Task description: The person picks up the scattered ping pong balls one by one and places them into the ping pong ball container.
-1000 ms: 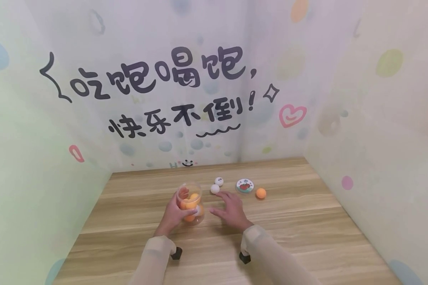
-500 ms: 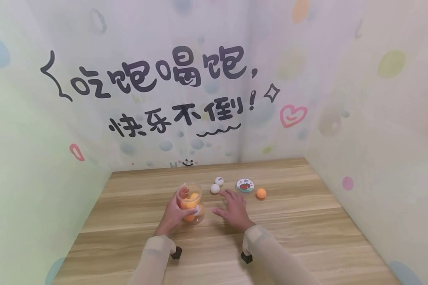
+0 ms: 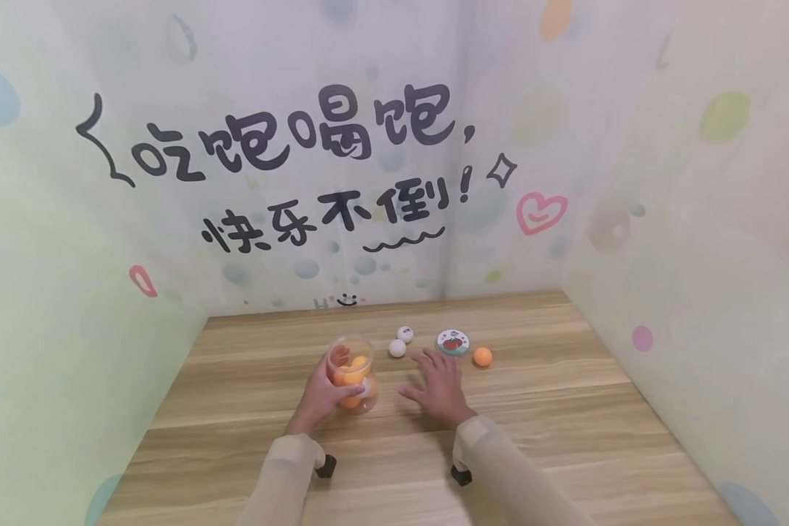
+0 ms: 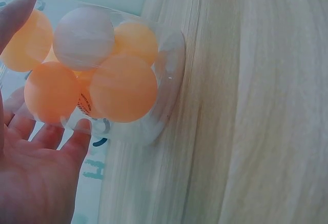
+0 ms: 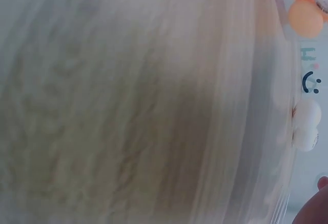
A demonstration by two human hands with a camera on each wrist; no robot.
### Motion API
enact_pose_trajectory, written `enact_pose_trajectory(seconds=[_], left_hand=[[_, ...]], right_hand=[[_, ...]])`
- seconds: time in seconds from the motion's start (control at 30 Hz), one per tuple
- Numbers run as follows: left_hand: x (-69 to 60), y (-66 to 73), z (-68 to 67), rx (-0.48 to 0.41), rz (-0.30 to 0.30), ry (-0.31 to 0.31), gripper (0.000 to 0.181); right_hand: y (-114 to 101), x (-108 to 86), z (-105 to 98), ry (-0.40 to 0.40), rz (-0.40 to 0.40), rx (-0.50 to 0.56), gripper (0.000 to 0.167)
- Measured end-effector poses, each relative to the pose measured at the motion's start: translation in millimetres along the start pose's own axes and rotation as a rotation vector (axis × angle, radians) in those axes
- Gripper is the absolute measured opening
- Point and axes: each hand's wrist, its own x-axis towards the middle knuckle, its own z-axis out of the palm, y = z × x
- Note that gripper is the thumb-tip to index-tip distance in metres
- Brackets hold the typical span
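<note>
My left hand [image 3: 317,398] grips a clear, open-topped plastic jar [image 3: 368,406] from its left side, thumb across the front. Orange balls [image 4: 123,88] and a white ball [image 4: 83,38] lie inside it. To the jar's right, my right hand [image 3: 442,387] hovers over the table with fingers spread, holding nothing. Beyond that hand are two white balls [image 3: 397,348] [image 3: 405,334], close together. A round lid [image 3: 453,342] with a red picture lies just past its fingertips, and an orange ball [image 3: 483,356] rests at the lid's right.
The wood-grain table [image 3: 237,394] is bounded by a back wall [image 3: 289,285] with black writing and by pale walls at the left and right. A dark object [image 3: 326,467] shows at the left wrist, and another [image 3: 462,475] at the right wrist.
My right hand has moved a little to the right, away from the jar and the white balls. My left hand keeps its grip on the jar in the same place.
</note>
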Motion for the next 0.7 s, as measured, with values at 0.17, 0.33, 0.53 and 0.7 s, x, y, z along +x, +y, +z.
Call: enact_pose_trajectory(seconds=[0.17,0.33,0.53,0.7], left_hand=[[-4.3,12.8,-1.3,-0.012,0.014,-0.038,0.089],[-10.8,32.3,-2.4,-0.001,0.007,-0.060,0.087],[0.1,0.9,-0.8,-0.025,0.005,-0.032,0.090],[1.4,-3.5,0.2,-0.011,0.021,-0.014,0.090]], right_hand=[[5.9,-3.3,0.8,-0.001,-0.006,-0.046,0.070],[10.8,-3.4,1.7,0.010,-0.015,-0.078,0.071],[17.6,-5.7,2.0,0.017,-0.049,-0.097,0.075],[20.3,-6.6,-2.1,0.006,-0.050,-0.106,0.078]])
